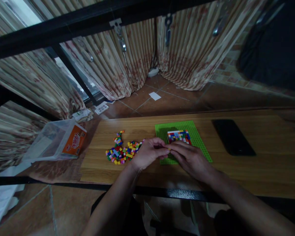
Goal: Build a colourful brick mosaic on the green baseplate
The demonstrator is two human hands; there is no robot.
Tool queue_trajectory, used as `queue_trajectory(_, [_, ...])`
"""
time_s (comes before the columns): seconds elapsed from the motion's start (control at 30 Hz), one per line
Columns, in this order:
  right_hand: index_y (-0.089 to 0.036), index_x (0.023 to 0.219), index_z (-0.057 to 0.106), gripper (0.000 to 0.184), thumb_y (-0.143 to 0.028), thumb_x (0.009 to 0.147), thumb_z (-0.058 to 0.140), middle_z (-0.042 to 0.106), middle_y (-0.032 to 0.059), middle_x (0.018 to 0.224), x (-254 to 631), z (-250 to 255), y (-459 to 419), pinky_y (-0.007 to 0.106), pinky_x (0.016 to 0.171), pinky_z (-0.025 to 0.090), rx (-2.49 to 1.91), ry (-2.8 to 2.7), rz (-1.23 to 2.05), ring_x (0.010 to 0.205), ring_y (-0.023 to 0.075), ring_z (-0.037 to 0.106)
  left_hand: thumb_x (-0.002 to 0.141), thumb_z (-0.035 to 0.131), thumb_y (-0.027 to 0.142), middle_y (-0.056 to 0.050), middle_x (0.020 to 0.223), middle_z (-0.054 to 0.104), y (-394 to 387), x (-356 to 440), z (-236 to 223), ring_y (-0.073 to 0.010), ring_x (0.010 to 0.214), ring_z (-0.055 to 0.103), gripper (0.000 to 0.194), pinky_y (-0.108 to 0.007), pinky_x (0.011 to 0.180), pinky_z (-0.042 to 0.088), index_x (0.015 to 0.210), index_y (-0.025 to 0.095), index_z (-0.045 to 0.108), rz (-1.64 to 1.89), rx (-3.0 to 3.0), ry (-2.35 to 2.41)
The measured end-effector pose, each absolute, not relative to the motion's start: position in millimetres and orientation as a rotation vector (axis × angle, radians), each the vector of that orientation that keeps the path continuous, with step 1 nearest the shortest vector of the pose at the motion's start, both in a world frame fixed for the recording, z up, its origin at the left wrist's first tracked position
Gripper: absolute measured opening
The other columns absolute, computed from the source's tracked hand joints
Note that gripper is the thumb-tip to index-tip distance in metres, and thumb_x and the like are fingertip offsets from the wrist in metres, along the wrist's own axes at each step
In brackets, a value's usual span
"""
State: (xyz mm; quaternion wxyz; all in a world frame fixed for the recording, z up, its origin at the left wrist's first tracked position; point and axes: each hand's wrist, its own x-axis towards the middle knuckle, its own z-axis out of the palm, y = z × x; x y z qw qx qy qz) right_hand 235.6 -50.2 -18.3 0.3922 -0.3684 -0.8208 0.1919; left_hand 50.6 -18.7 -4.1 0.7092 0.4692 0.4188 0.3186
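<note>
A green baseplate point(199, 141) lies on the wooden table point(260, 170), with a block of small coloured bricks point(178, 135) built on its middle. My left hand point(149, 154) and my right hand point(190, 159) meet at the plate's near left edge, fingertips pinched together around a tiny piece that I cannot make out. A loose heap of coloured bricks point(121, 150) lies just left of my left hand. My right hand covers the near part of the plate.
A black phone point(232, 136) lies flat on the table to the right of the plate. A clear plastic tub point(54, 141) with an orange label rests tilted off the table's left end. Curtains hang behind; a black frame bar crosses overhead.
</note>
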Motion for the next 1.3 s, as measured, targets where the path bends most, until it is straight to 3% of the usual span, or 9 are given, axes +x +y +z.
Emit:
queue_trajectory(0.47, [-0.021,0.101,0.065,0.016,-0.017,0.094,0.051,0.071,0.0059,0.093,231,-18,-50,0.029,0.076,0.056,-1.106,-1.884,0.303,0.086,0.0162,0.068,0.055,0.089,0.023,-0.002,0.073,0.071,-27,70,-12,-0.0105,0.062,0.064,0.038,-0.024,0.065,0.049,0.086,0.011,0.07,0.871,0.593,0.831])
queue_trajectory(0.73, [-0.024,0.112,0.067,0.025,-0.03,0.094,0.05,0.072,0.0062,0.102,261,-15,-37,0.035,0.081,0.054,-1.353,-1.735,0.366,0.092,0.0206,0.069,0.063,0.084,0.026,0.0,0.071,0.067,-26,67,-15,-0.0083,0.061,0.059,0.029,-0.024,0.064,0.044,0.086,0.013,0.073,0.783,0.744,0.915])
queue_trajectory(1.0, [-0.024,0.101,0.07,0.024,-0.033,0.092,0.049,0.073,0.0062,0.1,288,-19,-25,0.038,0.083,0.054,-1.487,-1.725,0.32,0.091,0.0234,0.069,0.063,0.084,0.028,0.0,0.073,0.067,-22,61,-13,-0.0076,0.061,0.058,0.027,-0.022,0.062,0.043,0.084,0.014,0.074,0.788,0.797,0.987])
queue_trajectory(1.1, [-0.025,0.1,0.071,0.022,-0.033,0.091,0.051,0.074,0.0054,0.1,286,-22,-25,0.039,0.086,0.053,-1.487,-1.737,0.399,0.092,0.0229,0.069,0.064,0.083,0.028,0.0,0.073,0.067,-22,61,-14,-0.0074,0.061,0.058,0.027,-0.022,0.061,0.043,0.085,0.014,0.074,0.778,0.813,1.004])
queue_trajectory(1.3, [-0.028,0.09,0.076,0.017,-0.038,0.081,0.065,0.067,0.005,0.117,282,-41,-21,0.045,0.101,0.045,-1.457,-1.531,0.661,0.112,0.0242,0.061,0.064,0.083,0.029,-0.001,0.075,0.069,-21,59,-13,-0.0078,0.06,0.058,0.027,-0.022,0.06,0.043,0.086,0.015,0.074,0.768,0.835,1.018])
